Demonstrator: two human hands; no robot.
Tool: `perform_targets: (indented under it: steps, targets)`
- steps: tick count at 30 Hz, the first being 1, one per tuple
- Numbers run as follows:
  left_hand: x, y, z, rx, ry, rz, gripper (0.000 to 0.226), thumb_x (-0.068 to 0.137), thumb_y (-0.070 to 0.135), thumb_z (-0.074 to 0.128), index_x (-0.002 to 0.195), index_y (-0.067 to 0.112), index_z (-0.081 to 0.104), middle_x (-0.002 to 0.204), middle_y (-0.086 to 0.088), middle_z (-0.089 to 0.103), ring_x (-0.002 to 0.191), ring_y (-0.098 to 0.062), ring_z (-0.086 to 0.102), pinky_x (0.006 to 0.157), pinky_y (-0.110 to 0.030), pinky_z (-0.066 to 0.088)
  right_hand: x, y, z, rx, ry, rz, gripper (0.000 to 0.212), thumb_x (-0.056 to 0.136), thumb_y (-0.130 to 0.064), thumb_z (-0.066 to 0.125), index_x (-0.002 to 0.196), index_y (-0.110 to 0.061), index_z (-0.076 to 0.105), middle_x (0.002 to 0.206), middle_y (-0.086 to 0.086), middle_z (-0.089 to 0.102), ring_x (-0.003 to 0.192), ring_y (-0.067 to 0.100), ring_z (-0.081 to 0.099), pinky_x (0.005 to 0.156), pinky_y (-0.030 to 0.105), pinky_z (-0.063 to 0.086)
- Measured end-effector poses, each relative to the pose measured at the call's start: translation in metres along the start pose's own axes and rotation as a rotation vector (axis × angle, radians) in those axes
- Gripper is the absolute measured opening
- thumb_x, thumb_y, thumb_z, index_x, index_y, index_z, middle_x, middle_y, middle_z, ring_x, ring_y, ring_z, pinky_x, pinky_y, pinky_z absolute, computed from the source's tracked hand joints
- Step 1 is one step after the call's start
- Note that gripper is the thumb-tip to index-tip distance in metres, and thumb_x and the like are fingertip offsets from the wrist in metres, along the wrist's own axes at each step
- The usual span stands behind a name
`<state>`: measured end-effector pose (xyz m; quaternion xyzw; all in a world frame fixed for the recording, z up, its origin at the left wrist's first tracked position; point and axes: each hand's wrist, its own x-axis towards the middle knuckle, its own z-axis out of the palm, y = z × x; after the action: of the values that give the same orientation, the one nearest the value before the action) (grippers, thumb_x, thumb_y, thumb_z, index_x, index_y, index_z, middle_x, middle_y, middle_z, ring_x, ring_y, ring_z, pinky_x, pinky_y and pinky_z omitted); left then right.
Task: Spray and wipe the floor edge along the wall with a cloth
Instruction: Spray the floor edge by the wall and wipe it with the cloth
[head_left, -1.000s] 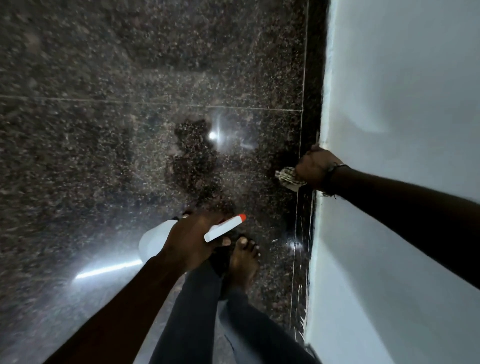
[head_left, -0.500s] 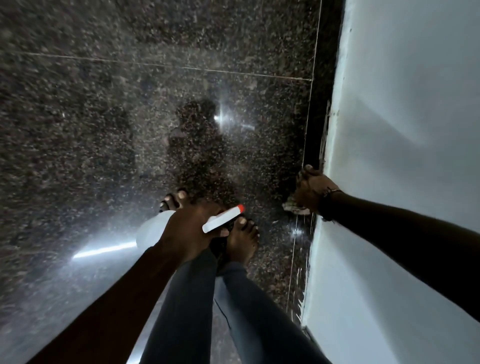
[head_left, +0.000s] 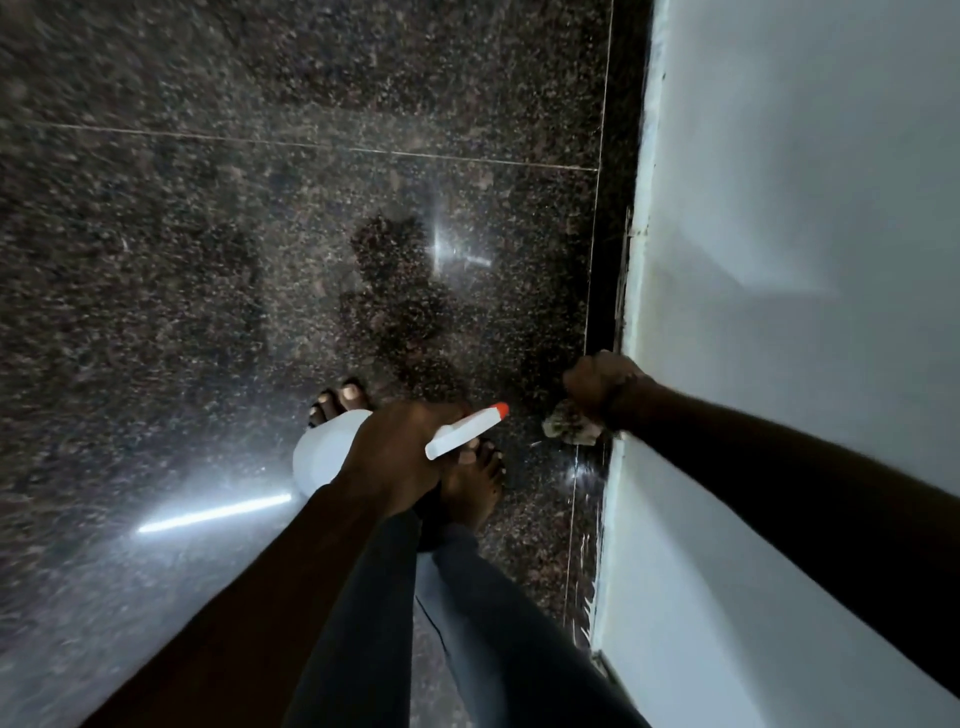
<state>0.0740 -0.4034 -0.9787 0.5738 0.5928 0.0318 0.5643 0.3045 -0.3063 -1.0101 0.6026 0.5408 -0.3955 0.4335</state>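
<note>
My left hand (head_left: 400, 457) grips a white spray bottle (head_left: 324, 452) whose nozzle with an orange tip (head_left: 500, 410) points right, toward the wall. My right hand (head_left: 602, 382) is closed on a bunched pale cloth (head_left: 569, 428) and presses it onto the dark strip of floor edge (head_left: 605, 291) where the speckled floor meets the white wall (head_left: 779, 260). The cloth pokes out below the fist, partly hidden by it.
Dark speckled granite floor (head_left: 208, 260) with thin tile joints stretches left and ahead. My two feet (head_left: 475, 483) in dark trousers stand just left of the wall. White paint marks streak the floor edge lower down (head_left: 587, 597). Light reflections glare on the floor.
My right hand has dragged the cloth back along the floor edge toward my feet. The left hand with the bottle has kept its place by my legs.
</note>
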Motion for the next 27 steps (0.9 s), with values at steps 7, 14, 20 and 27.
perform_targets:
  steps: [7,14,20,27]
  targets:
    - [-0.014,0.018,0.004,0.043,-0.009,0.013,0.018,0.075,0.031,0.065,0.088,0.018,0.067,0.078,-0.009,0.071,0.073,-0.030,0.065,0.057,-0.036,0.041,0.016,-0.026,-0.069,-0.224,0.137,-0.226,0.028,0.076,-0.012,0.072,0.098,0.005,0.069,0.106,0.026,0.068,0.103,0.037,0.066,0.080,0.036,0.053]
    - [-0.030,0.024,0.011,0.062,0.011,0.003,0.023,0.075,0.035,0.060,0.087,0.017,0.065,0.082,-0.003,0.070,0.080,-0.025,0.065,0.053,-0.022,0.031,-0.001,-0.007,-0.057,-0.509,0.182,-0.283,0.032,0.075,-0.008,0.067,0.104,0.004,0.065,0.110,0.026,0.067,0.104,0.038,0.065,0.082,0.037,0.054]
    - [-0.038,0.012,0.030,0.034,-0.007,0.010,0.047,0.086,0.042,0.060,0.130,0.030,0.052,0.120,0.005,0.066,0.108,-0.013,0.060,0.068,0.000,0.026,0.013,0.020,0.015,-0.796,0.313,-0.338,0.042,0.047,-0.044,0.087,0.070,-0.010,0.077,0.077,0.008,0.076,0.081,0.021,0.074,0.077,0.029,0.058]
    - [-0.054,-0.011,0.052,-0.108,-0.038,-0.019,0.013,0.079,0.031,0.073,0.090,0.028,0.067,0.078,0.010,0.067,0.078,-0.002,0.059,0.056,-0.007,0.035,0.015,0.027,0.074,-0.896,0.275,-0.437,0.017,0.053,-0.019,0.087,0.060,-0.013,0.073,0.056,0.007,0.069,0.060,0.029,0.071,0.084,0.052,0.054]
